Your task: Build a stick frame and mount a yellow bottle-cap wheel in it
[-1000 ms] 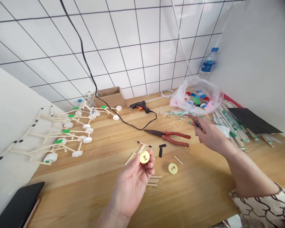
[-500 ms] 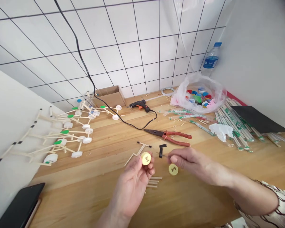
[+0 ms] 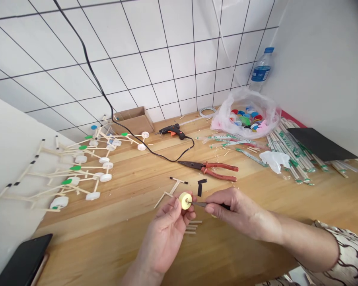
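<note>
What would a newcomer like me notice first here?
Probably the pale yellow disc near the middle, held in the left hand, with the tip of a slim tool from the right hand at its face. Next, perhaps, the stick-built frames with white wheels along the left side. Toward the back right, an open plastic bag of colourful caps stands out too.

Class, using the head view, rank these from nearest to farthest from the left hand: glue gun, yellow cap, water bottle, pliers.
1. Yellow cap, in the left hand.
2. Pliers, ahead and to the right.
3. Glue gun, straight ahead, farther back.
4. Water bottle, back right corner.
</note>
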Motion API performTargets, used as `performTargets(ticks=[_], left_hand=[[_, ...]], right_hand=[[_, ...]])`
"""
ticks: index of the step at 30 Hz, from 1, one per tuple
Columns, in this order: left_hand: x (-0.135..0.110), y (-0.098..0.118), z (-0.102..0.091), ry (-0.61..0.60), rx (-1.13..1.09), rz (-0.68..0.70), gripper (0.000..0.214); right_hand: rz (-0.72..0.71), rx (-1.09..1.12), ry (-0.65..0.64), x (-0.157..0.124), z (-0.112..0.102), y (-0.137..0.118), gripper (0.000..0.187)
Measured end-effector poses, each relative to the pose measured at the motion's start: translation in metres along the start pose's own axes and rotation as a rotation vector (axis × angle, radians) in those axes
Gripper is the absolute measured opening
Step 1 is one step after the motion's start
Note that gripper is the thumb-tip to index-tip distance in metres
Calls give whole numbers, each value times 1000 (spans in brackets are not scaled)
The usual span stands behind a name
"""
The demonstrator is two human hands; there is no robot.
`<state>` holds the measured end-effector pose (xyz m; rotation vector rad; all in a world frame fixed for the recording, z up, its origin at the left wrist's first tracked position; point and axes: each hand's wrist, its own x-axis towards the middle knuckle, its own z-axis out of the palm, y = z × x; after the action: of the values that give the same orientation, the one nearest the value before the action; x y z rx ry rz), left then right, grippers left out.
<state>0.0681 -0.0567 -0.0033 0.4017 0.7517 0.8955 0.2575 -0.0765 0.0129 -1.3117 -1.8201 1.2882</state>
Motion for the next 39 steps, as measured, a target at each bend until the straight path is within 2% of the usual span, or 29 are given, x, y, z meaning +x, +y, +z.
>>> performTargets(ticks=[8, 12, 17, 20, 22, 24, 27, 30, 33, 35, 39], left_hand=[[1, -1, 0, 28, 43, 7, 18], [1, -2, -1, 33, 110, 50, 24], [0, -5, 1, 97, 274, 142, 29], [-1, -8, 0, 120, 337, 196, 27], [-2, -11, -1, 123, 360, 233, 27], [-2, -12, -3, 107, 383, 270, 26], [-4, -13, -5, 61, 420, 325, 22], [-5, -12, -7, 21, 433, 366, 20], [-4, -11, -8, -1, 433, 385, 20], [-4, -10, -7, 5, 432, 396, 21], [-4, -10, -4, 61, 409, 387, 23]], right_hand=[[-146, -274, 127, -1, 6, 3, 31], [-259, -513, 232, -4, 12, 5, 28], [-372, -877, 339, -8, 18, 6, 31], [-436, -992, 359, -9, 21, 6, 32], [-415, -944, 335, -9, 22, 6, 34], [-340, -796, 292, -9, 22, 5, 34], [-177, -434, 193, -7, 19, 2, 33], [-10, -15, 16, -3, 13, -3, 40], [58, 193, -119, -1, 10, -6, 42], [10, 92, -70, -2, 11, -5, 40], [-240, -509, 212, -9, 20, 1, 31]])
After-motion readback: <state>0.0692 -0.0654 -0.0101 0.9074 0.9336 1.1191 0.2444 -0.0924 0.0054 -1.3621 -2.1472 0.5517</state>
